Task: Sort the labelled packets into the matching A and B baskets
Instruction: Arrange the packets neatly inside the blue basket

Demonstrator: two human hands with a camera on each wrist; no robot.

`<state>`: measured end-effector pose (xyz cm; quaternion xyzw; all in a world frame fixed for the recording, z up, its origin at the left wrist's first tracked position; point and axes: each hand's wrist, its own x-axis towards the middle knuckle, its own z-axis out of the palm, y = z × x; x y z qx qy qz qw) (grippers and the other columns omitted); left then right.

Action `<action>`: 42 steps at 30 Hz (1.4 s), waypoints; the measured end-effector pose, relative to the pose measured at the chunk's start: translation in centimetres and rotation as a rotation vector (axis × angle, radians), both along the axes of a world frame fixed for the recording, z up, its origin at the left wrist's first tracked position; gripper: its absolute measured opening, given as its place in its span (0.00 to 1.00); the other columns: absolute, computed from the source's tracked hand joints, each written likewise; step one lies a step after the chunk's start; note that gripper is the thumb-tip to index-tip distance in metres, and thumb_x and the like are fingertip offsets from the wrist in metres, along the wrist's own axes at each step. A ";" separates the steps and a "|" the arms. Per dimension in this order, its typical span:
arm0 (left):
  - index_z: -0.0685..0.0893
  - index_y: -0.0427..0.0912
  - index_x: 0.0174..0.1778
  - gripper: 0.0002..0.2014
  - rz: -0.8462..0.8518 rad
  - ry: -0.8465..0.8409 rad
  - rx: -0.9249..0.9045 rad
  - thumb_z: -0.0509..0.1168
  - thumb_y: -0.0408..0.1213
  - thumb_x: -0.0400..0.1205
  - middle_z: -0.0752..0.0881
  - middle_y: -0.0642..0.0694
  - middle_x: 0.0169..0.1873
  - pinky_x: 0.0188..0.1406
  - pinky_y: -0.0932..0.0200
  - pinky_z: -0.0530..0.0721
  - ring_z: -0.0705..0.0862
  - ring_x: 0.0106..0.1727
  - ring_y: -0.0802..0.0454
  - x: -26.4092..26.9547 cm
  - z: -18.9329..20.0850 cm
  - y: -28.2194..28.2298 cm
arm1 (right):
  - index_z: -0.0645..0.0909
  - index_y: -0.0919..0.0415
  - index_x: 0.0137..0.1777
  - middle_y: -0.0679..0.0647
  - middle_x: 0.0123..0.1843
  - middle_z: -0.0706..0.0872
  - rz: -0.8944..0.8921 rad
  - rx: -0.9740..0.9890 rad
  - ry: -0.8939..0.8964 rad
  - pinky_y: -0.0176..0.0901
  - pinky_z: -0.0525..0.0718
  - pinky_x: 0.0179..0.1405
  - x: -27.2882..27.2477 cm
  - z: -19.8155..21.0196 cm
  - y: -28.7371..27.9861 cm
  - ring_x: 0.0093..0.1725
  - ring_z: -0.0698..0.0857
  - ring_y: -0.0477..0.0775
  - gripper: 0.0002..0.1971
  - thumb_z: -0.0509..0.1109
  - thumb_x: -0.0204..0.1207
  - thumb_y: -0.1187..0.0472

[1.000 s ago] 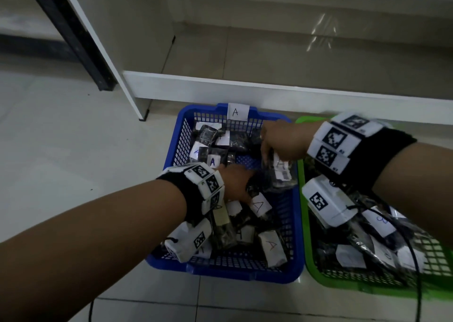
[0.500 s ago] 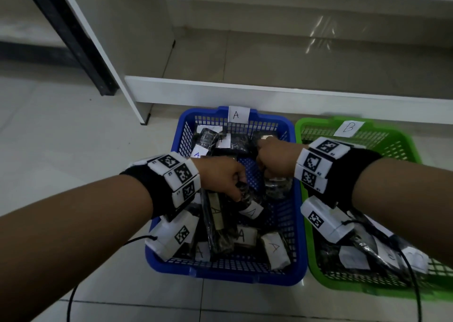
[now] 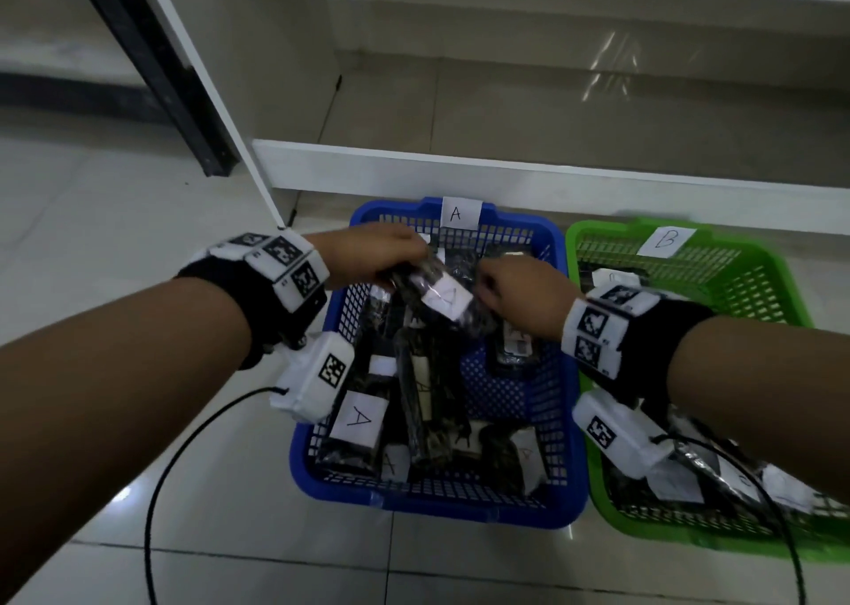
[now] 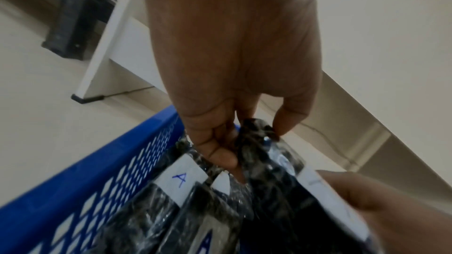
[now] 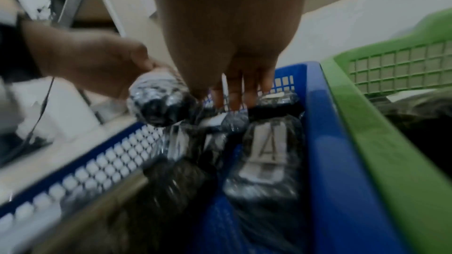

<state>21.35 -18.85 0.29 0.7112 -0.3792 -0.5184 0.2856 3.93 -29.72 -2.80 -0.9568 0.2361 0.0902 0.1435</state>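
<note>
A blue basket (image 3: 437, 508) with an A tag (image 3: 455, 213) holds several dark plastic-wrapped packets with white A labels. To its right stands a green basket (image 3: 690, 542) with a B tag (image 3: 664, 241), also holding packets. Above the blue basket, my left hand (image 3: 404, 268) grips one end of a dark packet (image 3: 446, 298). My right hand (image 3: 487, 291) pinches its labelled end. In the left wrist view my left hand's (image 4: 244, 142) fingers curl round the packet (image 4: 276, 161). The right wrist view is blurred and shows my right hand (image 5: 232, 92) beside that packet (image 5: 159, 103).
A white shelf unit (image 3: 506, 172) runs just behind both baskets, with a dark upright post (image 3: 152, 75) at the left. A black cable (image 3: 184, 443) loops over the tiled floor left of the blue basket. Another cable (image 3: 745, 480) hangs over the green basket.
Both hands have come up out of the blue basket. They now hold one packet between them above its far half; the left hand has moved up and back.
</note>
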 end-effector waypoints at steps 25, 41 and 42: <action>0.50 0.30 0.78 0.48 -0.274 -0.448 0.335 0.69 0.56 0.76 0.77 0.36 0.66 0.59 0.48 0.83 0.82 0.61 0.43 -8.9 -5.8 3.0 | 0.75 0.72 0.67 0.68 0.64 0.81 -0.169 0.258 0.315 0.50 0.79 0.54 -0.1 2.8 -3.2 0.61 0.81 0.66 0.33 0.73 0.72 0.45; 0.64 0.51 0.74 0.36 -0.221 -0.442 -0.065 0.73 0.35 0.73 0.81 0.47 0.55 0.39 0.62 0.83 0.83 0.48 0.51 -3.2 -1.6 -1.8 | 0.76 0.62 0.62 0.59 0.58 0.84 -0.444 0.102 -0.467 0.44 0.79 0.48 -0.7 2.8 -5.0 0.53 0.83 0.59 0.27 0.77 0.68 0.49; 0.65 0.52 0.75 0.36 -0.236 -0.502 -0.119 0.73 0.36 0.73 0.81 0.47 0.58 0.45 0.57 0.85 0.83 0.52 0.49 -2.7 -1.3 -2.3 | 0.76 0.62 0.61 0.59 0.57 0.84 -0.461 0.088 -0.516 0.42 0.77 0.46 -0.7 2.8 -5.0 0.53 0.82 0.57 0.26 0.76 0.68 0.49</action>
